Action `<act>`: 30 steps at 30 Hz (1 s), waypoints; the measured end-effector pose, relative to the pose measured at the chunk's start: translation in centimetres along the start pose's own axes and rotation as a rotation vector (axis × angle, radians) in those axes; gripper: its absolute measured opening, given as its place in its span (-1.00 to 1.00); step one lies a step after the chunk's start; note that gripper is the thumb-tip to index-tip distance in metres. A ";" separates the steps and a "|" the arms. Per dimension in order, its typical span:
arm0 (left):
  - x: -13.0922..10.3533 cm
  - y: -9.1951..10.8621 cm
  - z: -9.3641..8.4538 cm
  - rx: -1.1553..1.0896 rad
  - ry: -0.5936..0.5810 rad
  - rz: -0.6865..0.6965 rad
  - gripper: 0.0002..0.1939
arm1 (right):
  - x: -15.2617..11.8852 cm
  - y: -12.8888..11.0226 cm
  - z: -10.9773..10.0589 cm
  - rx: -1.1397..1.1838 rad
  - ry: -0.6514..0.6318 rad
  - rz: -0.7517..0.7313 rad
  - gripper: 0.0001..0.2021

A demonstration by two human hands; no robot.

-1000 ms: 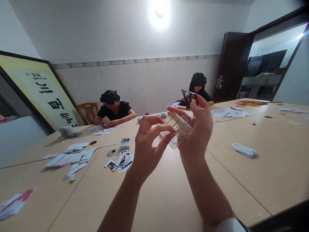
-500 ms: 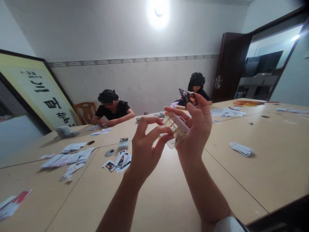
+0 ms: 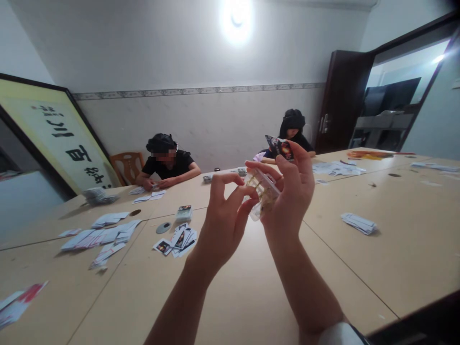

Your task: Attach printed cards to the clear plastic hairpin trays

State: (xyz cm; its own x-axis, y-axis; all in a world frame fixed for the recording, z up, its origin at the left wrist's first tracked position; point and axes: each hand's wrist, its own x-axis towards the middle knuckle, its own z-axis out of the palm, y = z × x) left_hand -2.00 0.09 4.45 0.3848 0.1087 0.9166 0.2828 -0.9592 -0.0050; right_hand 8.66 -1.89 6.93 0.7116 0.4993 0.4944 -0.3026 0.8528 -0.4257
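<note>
My right hand [image 3: 293, 187] is closed round a small clear plastic box [image 3: 256, 214], held tilted above the table with thin yellowish pieces inside. Between the raised fingers of the same hand is a dark printed card [image 3: 281, 147] with an orange picture. My left hand [image 3: 226, 211] reaches to the near side of the box, thumb and a finger pinched together at its contents. What that pinch holds is too small to make out. Beyond my left wrist lie a pile of printed cards [image 3: 181, 239] and another small clear box [image 3: 184, 213].
White paper slips [image 3: 102, 237] spread over the left of the table [image 3: 251, 297], with a small stack of strips [image 3: 358, 223] at the right. Two people in dark head coverings sit across, one [image 3: 165, 165] left, one [image 3: 305, 139] right. A grey disc [image 3: 164, 227] lies near the cards.
My left fingers have drawn closer together in a tighter pinch at the box. The box and card stay in my right hand, shifted only slightly.
</note>
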 end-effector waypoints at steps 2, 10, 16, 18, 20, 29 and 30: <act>0.0 -0.1 -0.2 0.006 -0.043 -0.019 -0.84 | 0.0 0.0 0.0 0.003 -0.005 0.001 -0.77; 0.0 -0.2 -0.4 0.033 -0.110 -0.041 -0.88 | 0.1 0.1 -0.2 -0.011 -0.026 -0.014 -0.75; 0.0 -0.3 -0.6 0.066 -0.108 -0.025 -0.87 | 0.1 0.1 -0.2 -0.020 -0.057 0.000 -0.77; 0.0 -0.4 -0.7 0.092 -0.110 -0.012 -0.85 | 0.1 0.0 -0.2 -0.003 -0.061 0.023 -0.77; 0.1 -0.4 -0.7 0.102 -0.103 0.004 -0.83 | 0.1 0.0 -0.2 0.015 -0.066 0.059 -0.77; 0.4 -0.8 -1.1 -0.076 -0.059 -0.022 -0.87 | 0.4 -0.1 -0.4 -0.002 -0.083 0.096 -0.77; 0.4 -0.9 -1.1 -0.085 -0.045 -0.019 -0.84 | 0.4 -0.1 -0.4 -0.002 -0.084 0.098 -0.77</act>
State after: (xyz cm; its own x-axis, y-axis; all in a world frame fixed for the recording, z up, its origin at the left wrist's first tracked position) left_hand -3.10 0.68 5.29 0.4201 0.1366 0.8971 0.2158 -0.9753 0.0474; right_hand 9.25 -1.86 6.84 0.6229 0.5914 0.5121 -0.3665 0.7989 -0.4768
